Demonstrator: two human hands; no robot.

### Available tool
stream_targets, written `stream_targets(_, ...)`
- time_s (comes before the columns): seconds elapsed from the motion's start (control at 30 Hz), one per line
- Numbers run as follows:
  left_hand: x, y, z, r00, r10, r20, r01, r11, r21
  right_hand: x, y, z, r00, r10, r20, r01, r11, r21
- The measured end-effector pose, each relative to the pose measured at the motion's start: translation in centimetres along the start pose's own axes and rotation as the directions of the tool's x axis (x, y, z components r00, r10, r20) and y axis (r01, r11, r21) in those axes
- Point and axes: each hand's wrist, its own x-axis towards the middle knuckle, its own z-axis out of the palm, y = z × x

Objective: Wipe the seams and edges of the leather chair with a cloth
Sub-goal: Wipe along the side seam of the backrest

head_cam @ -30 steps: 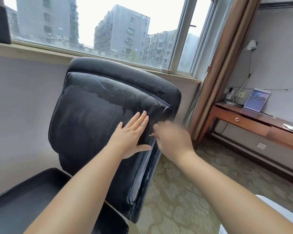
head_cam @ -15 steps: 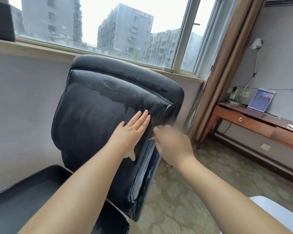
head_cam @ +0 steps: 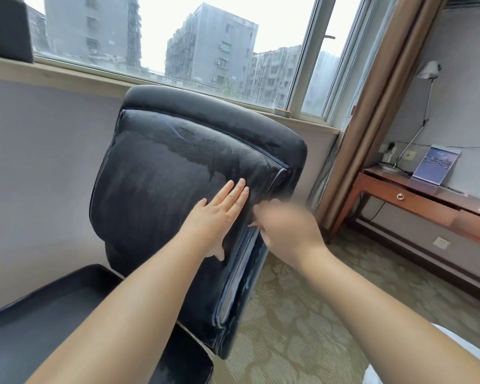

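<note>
— Both hands on the leather chair (head_cam: 161, 184)?
— Left hand (head_cam: 219, 217) lies flat, fingers straight, on its backrest. Right hand (head_cam: 286, 231) blurs at the right seam; its grip, any cloth, I cannot tell.

Open carpet (head_cam: 302, 328) right of chair (head_cam: 178, 189), desk (head_cam: 416, 200) and curtain (head_cam: 372, 120) beyond

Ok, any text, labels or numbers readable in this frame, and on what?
None can be read.
Card on the desk: a pale line of print, too blurred to read.
Chair, wall outlets, buildings outside: no text visible.
</note>
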Motion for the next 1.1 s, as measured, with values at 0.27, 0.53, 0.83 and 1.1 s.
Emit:
stream_targets(0.27,-0.3,0.1,-0.2,1.000,0.002,0.000,-0.002,1.000,-0.013,1.3,0.1,-0.8,0.984,0.178,-0.017,-0.176,0.981,0.087)
stream_targets(0.53,-0.4,-0.4,0.0,1.000,0.030,0.007,-0.030,0.999,0.020,1.7,1.2,-0.9,0.971,0.226,-0.074,-0.217,0.970,0.107)
stream_targets(0.83,-0.3,-0.1,0.1,0.999,0.001,0.042,0.000,0.999,-0.032,-1.2,-0.5,0.5,1.000,-0.031,-0.007,0.031,0.991,0.131)
stream_targets(1.1,-0.6,-0.2,0.0,0.997,0.008,0.081,0.000,0.996,-0.090,-1.4,-1.3,0.6,0.990,0.131,-0.056,-0.114,0.964,0.241)
